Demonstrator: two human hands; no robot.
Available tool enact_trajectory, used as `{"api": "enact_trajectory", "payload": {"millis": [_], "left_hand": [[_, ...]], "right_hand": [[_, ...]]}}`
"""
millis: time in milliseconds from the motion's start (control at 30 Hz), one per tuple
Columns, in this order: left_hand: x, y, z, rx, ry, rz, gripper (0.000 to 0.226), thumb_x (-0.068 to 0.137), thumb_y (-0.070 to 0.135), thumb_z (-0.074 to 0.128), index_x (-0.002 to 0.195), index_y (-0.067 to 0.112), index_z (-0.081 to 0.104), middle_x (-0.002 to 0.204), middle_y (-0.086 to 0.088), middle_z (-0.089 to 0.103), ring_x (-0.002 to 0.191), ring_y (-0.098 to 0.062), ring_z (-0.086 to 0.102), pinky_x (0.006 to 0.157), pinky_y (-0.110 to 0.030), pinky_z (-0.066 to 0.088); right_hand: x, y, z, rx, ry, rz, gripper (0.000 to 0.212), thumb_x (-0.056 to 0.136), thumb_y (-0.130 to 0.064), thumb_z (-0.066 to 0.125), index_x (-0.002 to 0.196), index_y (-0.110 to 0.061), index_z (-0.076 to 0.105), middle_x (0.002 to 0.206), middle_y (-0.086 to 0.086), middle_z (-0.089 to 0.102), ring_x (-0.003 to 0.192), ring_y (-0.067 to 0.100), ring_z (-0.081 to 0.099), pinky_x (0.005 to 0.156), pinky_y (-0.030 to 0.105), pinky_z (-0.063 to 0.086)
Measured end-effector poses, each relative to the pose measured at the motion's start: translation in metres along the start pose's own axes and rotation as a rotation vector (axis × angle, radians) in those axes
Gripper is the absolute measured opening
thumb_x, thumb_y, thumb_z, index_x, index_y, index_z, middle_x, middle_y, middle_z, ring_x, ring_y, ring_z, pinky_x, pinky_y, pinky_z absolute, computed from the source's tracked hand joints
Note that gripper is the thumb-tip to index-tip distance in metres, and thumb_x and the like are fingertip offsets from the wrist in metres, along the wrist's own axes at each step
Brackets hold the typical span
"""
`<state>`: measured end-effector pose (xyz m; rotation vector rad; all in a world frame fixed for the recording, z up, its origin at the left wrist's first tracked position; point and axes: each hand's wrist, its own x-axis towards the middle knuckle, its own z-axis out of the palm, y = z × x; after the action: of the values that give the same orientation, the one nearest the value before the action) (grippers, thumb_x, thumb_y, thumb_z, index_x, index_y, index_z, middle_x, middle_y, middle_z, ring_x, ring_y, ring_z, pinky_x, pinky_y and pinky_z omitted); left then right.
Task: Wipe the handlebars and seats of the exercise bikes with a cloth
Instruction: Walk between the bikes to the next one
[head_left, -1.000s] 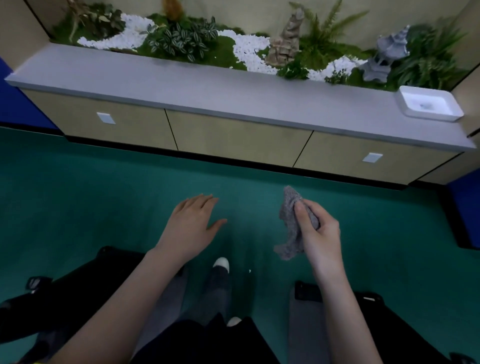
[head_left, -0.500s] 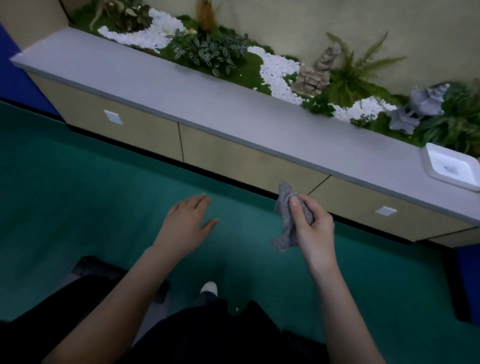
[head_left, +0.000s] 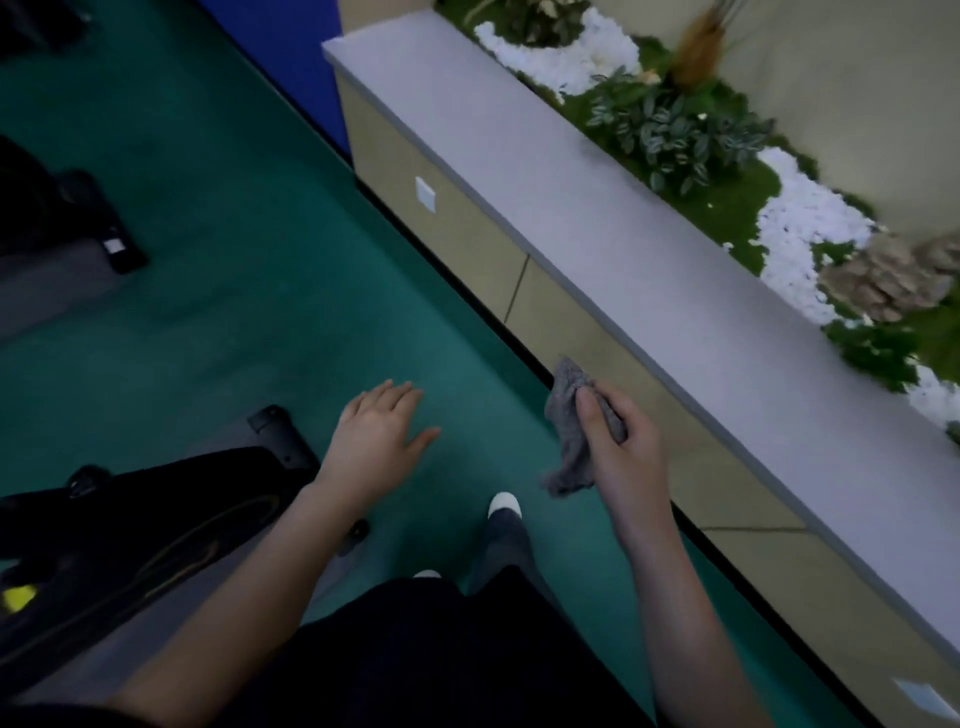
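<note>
Cloth (head_left: 569, 431): grey, bunched, well clear of any bike surface.

Head view: the right hand (head_left: 618, 452) pinches its upper part, and the lower end hangs free above the green floor (head_left: 234, 338). The left hand (head_left: 376, 441) is flat-fingered and empty, near the dark exercise bike (head_left: 130, 519). The hands are apart. Handlebars and seat are not visible.

Risk: the loose tail may snag on the frame or slip from the pinch.

No words or numbers can be read here. A small white sticker (head_left: 110, 246) sits on the black foot of a machine (head_left: 78, 218) at the left edge, but it is too blurry to read. The yellow patch (head_left: 18, 597) on the black exercise bike (head_left: 156, 519) at the bottom left is only a blur of color, with no letters to make out.
</note>
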<state>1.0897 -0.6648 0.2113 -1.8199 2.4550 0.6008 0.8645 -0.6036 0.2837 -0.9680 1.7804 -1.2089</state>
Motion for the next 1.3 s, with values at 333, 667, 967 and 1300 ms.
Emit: {"api": "enact_trajectory", "payload": {"millis": [333,667,967,1300], "left_hand": [[0.065,0.059,-0.012,-0.037,0.067,-0.202,0.062,0.095,0.054,0.038,0.147,0.021,0.03,0.155,0.002,0.027,0.144,-0.017,0.021,0.115,-0.034,0.016],[0.098,0.046,-0.019,-0.099,0.089,-0.373,0.062,0.094,0.053,0.042,0.146,0.02,0.032,0.154,0.001,0.03,0.142,-0.018,0.025,0.113,-0.036,0.019],[0.161,-0.04,-0.058,-0.147,0.153,-0.487,0.061,0.094,0.051,0.042,0.145,0.018,0.033,0.152,-0.001,0.035,0.142,-0.02,0.025,0.113,-0.037,0.018],[0.196,-0.144,-0.107,-0.214,0.241,-0.652,0.059,0.095,0.049,0.043,0.144,0.017,0.036,0.149,-0.002,0.04,0.142,-0.02,0.026,0.113,-0.036,0.017]], "right_hand": [[0.141,-0.018,-0.064,0.06,-0.078,-0.015,0.012,0.095,-0.029,0.057,0.099,-0.029,0.067,0.1,-0.014,0.067,0.088,-0.005,0.063,0.065,0.007,0.049],[0.211,-0.029,-0.012,0.015,-0.305,-0.013,0.018,0.096,-0.028,0.056,0.108,-0.022,0.067,0.101,-0.013,0.07,0.086,-0.008,0.065,0.068,0.008,0.049],[0.265,-0.07,0.11,-0.108,-0.489,-0.088,0.015,0.094,-0.026,0.058,0.107,-0.021,0.066,0.098,-0.014,0.067,0.089,-0.006,0.063,0.071,0.006,0.047],[0.319,-0.123,0.25,-0.234,-0.679,-0.168,0.02,0.095,-0.027,0.058,0.109,-0.018,0.068,0.107,-0.004,0.07,0.103,0.01,0.064,0.093,0.032,0.053]]}}
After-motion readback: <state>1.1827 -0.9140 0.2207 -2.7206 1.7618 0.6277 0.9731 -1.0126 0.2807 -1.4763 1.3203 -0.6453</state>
